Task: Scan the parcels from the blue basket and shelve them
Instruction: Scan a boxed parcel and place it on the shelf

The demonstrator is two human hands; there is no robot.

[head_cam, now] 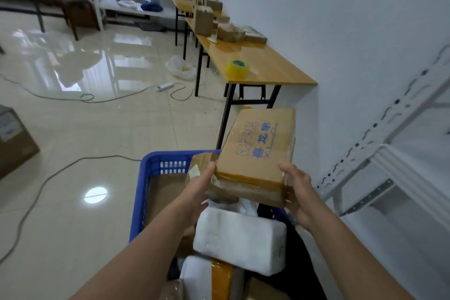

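Blue print on the top face of the flat brown cardboard parcel (258,143): three Chinese characters beside a line drawing, seen turned sideways. Middle character reads 龙; the other two are too blurred to be sure.

White label on the brown cardboard carton (14,139) on the floor: print blurred, unreadable.

Small dark mark on the white foam-wrapped parcel (239,238): illegible.

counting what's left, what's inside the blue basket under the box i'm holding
Inside the blue basket: a white padded parcel, a flat brown carton along the left wall, and a white parcel banded in yellow tape. The held box hides whatever lies beneath it.
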